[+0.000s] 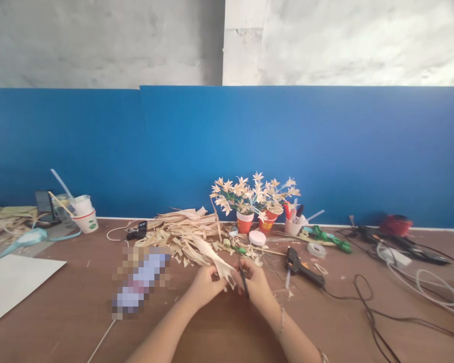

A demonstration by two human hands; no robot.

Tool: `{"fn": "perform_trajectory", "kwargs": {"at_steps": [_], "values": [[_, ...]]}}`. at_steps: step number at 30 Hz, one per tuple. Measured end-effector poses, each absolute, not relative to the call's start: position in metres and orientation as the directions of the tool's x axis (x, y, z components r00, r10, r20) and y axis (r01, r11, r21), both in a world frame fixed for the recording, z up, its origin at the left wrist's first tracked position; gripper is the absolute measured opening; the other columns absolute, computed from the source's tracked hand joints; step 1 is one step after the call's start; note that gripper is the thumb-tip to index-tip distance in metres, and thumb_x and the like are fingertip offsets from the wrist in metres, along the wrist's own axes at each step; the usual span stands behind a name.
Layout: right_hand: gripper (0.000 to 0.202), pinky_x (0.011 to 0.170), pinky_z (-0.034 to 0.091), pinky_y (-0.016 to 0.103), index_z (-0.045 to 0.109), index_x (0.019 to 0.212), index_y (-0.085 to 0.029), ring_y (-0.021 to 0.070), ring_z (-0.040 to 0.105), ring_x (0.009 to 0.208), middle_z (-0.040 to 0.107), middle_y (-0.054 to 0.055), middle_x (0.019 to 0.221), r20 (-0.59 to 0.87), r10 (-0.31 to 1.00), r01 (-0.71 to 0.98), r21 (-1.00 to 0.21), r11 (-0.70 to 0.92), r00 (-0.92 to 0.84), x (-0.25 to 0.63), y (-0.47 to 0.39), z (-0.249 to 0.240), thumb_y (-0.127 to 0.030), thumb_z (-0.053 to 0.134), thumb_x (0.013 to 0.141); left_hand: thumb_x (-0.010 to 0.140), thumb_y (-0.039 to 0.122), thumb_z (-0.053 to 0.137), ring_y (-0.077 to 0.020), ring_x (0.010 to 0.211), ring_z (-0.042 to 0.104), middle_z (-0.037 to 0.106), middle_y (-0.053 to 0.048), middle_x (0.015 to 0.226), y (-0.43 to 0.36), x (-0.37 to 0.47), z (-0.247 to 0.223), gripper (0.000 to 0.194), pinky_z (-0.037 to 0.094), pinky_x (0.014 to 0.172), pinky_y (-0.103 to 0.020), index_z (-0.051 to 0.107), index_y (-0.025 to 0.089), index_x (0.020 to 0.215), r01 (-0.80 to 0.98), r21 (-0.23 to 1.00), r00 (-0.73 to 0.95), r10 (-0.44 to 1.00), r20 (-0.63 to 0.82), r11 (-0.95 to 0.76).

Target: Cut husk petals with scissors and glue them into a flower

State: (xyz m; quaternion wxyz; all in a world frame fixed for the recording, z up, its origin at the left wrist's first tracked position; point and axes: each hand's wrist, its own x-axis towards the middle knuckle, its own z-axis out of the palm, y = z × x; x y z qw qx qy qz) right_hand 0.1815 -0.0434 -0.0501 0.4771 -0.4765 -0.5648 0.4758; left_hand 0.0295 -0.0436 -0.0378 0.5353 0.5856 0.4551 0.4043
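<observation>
Cream husk strip: L hand pinches it steady
R hand: fingers round dark tool, prob. scissors (blurred), by strip
2 paper cups: prop flowers upright

And here are two bare hands, the left hand and the right hand, each running back into a slim, bare forearm! Look at the right wrist: there's a bracelet, thin, pale and silvery, with a textured look, almost like links, though the blur hides its finer make. And farther up that same arm, right by the bottom edge, a second light-coloured band peeks in, mostly cut off, its material too small to call! Over on the left, bare skin from fingers to frame edge.
</observation>
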Motion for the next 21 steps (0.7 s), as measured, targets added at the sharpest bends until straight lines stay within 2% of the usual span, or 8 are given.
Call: {"fn": "perform_trajectory", "kwargs": {"at_steps": [2, 4, 7, 9, 11, 15, 17, 21], "values": [[0.034, 0.03, 0.028, 0.017, 0.05, 0.071, -0.017, 0.0057, 0.042, 0.03, 0.052, -0.005, 0.053, 0.059, 0.995, 0.087, -0.994, 0.067, -0.085, 0.1816, -0.0438, -0.0471, -0.044, 0.067, 0.063, 0.059, 0.021, 0.065, -0.0059, 0.042, 0.047, 0.065, 0.0, 0.071, -0.0442, 0.027, -0.0345, 0.03, 0.03, 0.038, -0.017, 0.064, 0.015, 0.088, -0.021, 0.999, 0.284, 0.958, -0.04, 0.048], [0.034, 0.03, 0.028, 0.017, 0.049, 0.068, -0.017, 0.0063, 0.042, 0.029, 0.05, -0.006, 0.048, 0.032, 0.995, 0.099, -0.994, 0.041, -0.096, 0.1819, -0.0441, -0.0458, -0.045, 0.067, 0.062, 0.062, 0.026, 0.064, -0.0013, 0.034, 0.037, 0.066, 0.0, 0.077, -0.0434, 0.0235, -0.0326, 0.038, 0.019, 0.034, -0.016, 0.061, 0.017, 0.098, -0.129, 0.983, 0.291, 0.952, -0.091, 0.133], [0.032, 0.03, 0.027, 0.016, 0.05, 0.071, -0.017, 0.0071, 0.042, 0.029, 0.049, -0.007, 0.043, 0.011, 0.99, 0.121, -0.992, 0.028, -0.137, 0.1831, -0.0446, -0.0467, -0.045, 0.066, 0.064, 0.06, 0.023, 0.063, 0.0003, 0.03, 0.03, 0.063, 0.002, 0.065, -0.0413, 0.0205, -0.0341, 0.032, 0.011, 0.034, -0.017, 0.062, 0.014, 0.091, -0.178, 0.963, 0.221, 0.962, -0.162, 0.203], [0.031, 0.031, 0.026, 0.016, 0.05, 0.071, -0.017, 0.007, 0.042, 0.03, 0.049, -0.007, 0.042, 0.02, 0.987, 0.114, -0.993, 0.039, -0.161, 0.184, -0.0448, -0.0479, -0.044, 0.065, 0.066, 0.057, 0.017, 0.061, -0.001, 0.029, 0.03, 0.056, 0.006, 0.048, -0.0406, 0.0208, -0.0362, 0.025, 0.013, 0.034, -0.017, 0.063, 0.013, 0.081, -0.174, 0.959, 0.198, 0.962, -0.19, 0.225], [0.031, 0.031, 0.026, 0.016, 0.049, 0.07, -0.017, 0.0065, 0.042, 0.03, 0.05, -0.007, 0.044, 0.031, 0.985, 0.092, -0.995, 0.047, -0.17, 0.1848, -0.0449, -0.0482, -0.044, 0.065, 0.066, 0.055, 0.015, 0.06, -0.0034, 0.029, 0.034, 0.053, 0.006, 0.04, -0.0412, 0.0218, -0.0368, 0.02, 0.018, 0.034, -0.017, 0.063, 0.012, 0.075, -0.174, 0.958, 0.199, 0.961, -0.194, 0.229], [0.033, 0.03, 0.024, 0.017, 0.048, 0.068, -0.018, 0.0059, 0.04, 0.029, 0.05, -0.006, 0.045, -0.012, 0.987, 0.072, -0.997, -0.001, -0.158, 0.1845, -0.0453, -0.0462, -0.045, 0.066, 0.063, 0.058, 0.024, 0.067, -0.0109, 0.049, 0.058, 0.066, -0.003, 0.056, -0.0454, 0.0235, -0.0324, 0.019, 0.039, 0.045, -0.018, 0.062, 0.013, 0.074, -0.217, 0.947, 0.266, 0.948, -0.175, 0.236], [0.034, 0.029, 0.022, 0.017, 0.047, 0.067, -0.018, 0.0052, 0.037, 0.028, 0.049, -0.007, 0.044, -0.035, 0.989, 0.058, -0.998, -0.026, -0.147, 0.1836, -0.0459, -0.045, -0.047, 0.066, 0.062, 0.059, 0.032, 0.07, -0.0127, 0.053, 0.061, 0.068, -0.003, 0.057, -0.0467, 0.0253, -0.0302, 0.025, 0.042, 0.048, -0.019, 0.062, 0.014, 0.075, -0.188, 0.952, 0.277, 0.943, -0.183, 0.24], [0.036, 0.03, 0.023, 0.017, 0.047, 0.068, -0.018, 0.0049, 0.037, 0.028, 0.047, -0.008, 0.044, -0.015, 0.989, 0.027, -1.0, -0.011, -0.144, 0.183, -0.0469, -0.0418, -0.049, 0.064, 0.063, 0.062, 0.048, 0.068, -0.013, 0.041, 0.057, 0.063, -0.004, 0.046, -0.0445, 0.0294, -0.031, 0.036, 0.04, 0.04, -0.02, 0.062, 0.012, 0.065, -0.104, 0.978, 0.062, 0.982, -0.176, 0.181]]}}
